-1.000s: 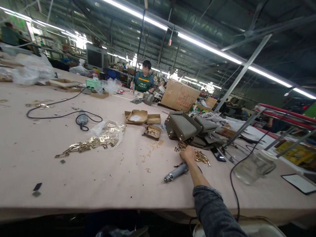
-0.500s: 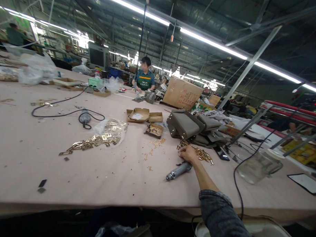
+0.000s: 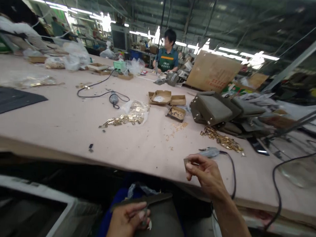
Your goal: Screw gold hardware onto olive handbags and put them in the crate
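Low in front, below the table edge, my left hand (image 3: 127, 219) is closed on an olive-grey leather-like piece (image 3: 161, 220), whose far end and underside are partly hidden. My right hand (image 3: 206, 172) is over the table's near edge. Its thumb and fingertips pinch a small flat brownish piece (image 3: 185, 164), too blurred to name. Just behind that hand lies a grey electric screwdriver (image 3: 210, 152) with a black cord. Farther back is a heap of gold-coloured metal hardware (image 3: 224, 140), beside stacked olive-grey leather-like pieces (image 3: 212, 108).
Gold-coloured metal plates (image 3: 129, 117) spill from a plastic bag at centre left. Open cardboard boxes (image 3: 176, 114) stand mid-table, with tiny gold bits (image 3: 180, 126) scattered nearby. A person (image 3: 167, 55) works across the table. At the left edge lies a dark sheet (image 3: 16, 99).
The view has turned left and down. My right hand has left the gold hardware heap and come toward me, pinching a small piece. My left hand with the olive-grey piece has come into view.
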Demonstrator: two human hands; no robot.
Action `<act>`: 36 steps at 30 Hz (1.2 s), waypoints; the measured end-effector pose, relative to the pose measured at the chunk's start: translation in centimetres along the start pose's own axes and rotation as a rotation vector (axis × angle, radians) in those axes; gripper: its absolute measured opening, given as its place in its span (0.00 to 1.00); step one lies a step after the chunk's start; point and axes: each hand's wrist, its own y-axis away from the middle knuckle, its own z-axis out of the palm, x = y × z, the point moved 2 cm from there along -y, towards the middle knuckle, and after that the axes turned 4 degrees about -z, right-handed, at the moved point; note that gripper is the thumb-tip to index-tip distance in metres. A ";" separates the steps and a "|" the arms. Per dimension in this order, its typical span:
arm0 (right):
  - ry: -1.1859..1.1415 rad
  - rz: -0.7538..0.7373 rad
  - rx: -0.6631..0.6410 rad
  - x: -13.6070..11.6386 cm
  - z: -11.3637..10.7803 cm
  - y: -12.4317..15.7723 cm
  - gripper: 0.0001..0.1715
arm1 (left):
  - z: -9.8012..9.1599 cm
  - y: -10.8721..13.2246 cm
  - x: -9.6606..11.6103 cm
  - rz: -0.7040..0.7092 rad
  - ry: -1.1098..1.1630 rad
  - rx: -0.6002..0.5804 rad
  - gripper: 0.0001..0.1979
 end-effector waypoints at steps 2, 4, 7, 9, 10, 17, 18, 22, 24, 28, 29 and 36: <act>-0.083 0.086 -0.009 2.2 3.6 2.9 0.15 | 0.0 0.2 0.0 -0.008 -0.010 -0.050 0.33; -0.170 0.166 -0.017 4.3 6.6 5.2 0.20 | -0.2 0.4 -0.2 -0.028 0.004 -0.078 0.33; -0.217 0.275 -0.045 7.0 9.9 7.4 0.22 | -0.5 0.5 -0.5 -0.034 0.003 -0.100 0.29; -0.192 0.326 -0.056 8.2 11.2 8.2 0.20 | -0.6 0.7 -0.5 -0.008 -0.022 -0.139 0.24; -0.175 0.343 -0.052 8.7 11.6 8.4 0.20 | -0.6 0.8 -0.5 0.005 -0.034 -0.161 0.21; -0.113 0.379 -0.041 10.5 11.9 8.8 0.20 | -0.5 1.1 -0.1 0.006 -0.050 -0.221 0.19; -0.113 0.377 -0.046 10.6 11.8 8.8 0.19 | -0.5 1.2 0.0 0.004 -0.054 -0.228 0.20; -0.094 0.372 -0.078 10.3 12.0 9.0 0.19 | -0.6 1.2 0.0 0.016 -0.089 -0.224 0.18; -0.070 0.371 -0.084 10.0 12.2 9.1 0.19 | -0.7 1.1 -0.3 0.021 -0.097 -0.223 0.16; 0.018 0.374 -0.085 9.6 12.4 9.2 0.19 | -0.9 0.9 -1.0 0.021 -0.095 -0.200 0.16; 0.045 0.371 -0.087 9.6 12.4 9.3 0.19 | -0.9 0.9 -1.1 0.019 -0.092 -0.197 0.16; 0.070 0.393 -0.051 9.5 12.4 9.3 0.21 | -0.6 1.1 -1.0 0.034 -0.061 -0.214 0.16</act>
